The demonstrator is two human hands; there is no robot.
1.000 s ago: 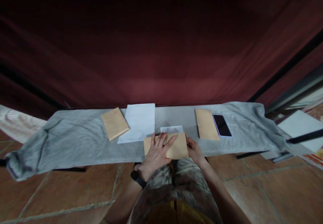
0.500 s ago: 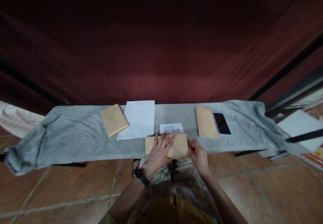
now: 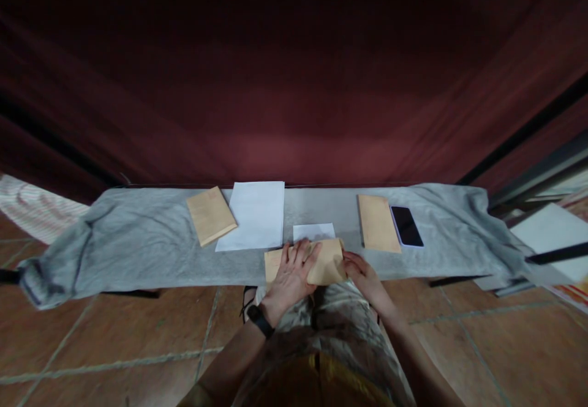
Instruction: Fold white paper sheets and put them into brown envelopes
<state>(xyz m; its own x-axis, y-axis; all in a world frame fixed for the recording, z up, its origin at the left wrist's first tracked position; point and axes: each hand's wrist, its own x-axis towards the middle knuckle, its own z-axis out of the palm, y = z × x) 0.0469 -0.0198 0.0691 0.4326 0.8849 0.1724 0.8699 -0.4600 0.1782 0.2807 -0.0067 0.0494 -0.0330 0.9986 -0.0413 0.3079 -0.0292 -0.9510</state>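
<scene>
A brown paper envelope [image 3: 331,264] lies crosswise at the near edge of the grey cloth, right in front of me. Flat on its middle rests my left hand [image 3: 290,275], fingers spread over the paper. My right hand [image 3: 366,277] is at the envelope's right end, its fingers curled and pinching the edge there; the fingertips are partly hidden. Just beyond the envelope lies a small white paper [image 3: 314,231], its near side covered by the envelope.
A grey cloth [image 3: 142,229] covers the narrow bench. To the left are another brown envelope [image 3: 211,216] and a few white sheets [image 3: 257,214]. On the right, a third envelope [image 3: 379,223] lies beside a phone [image 3: 407,226]. A dark red curtain [image 3: 294,150] hangs behind.
My right hand has pushed slightly inward and up at the envelope's right end, which now tilts up a little. My left hand stays pressed on the envelope. The view has shifted slightly.
</scene>
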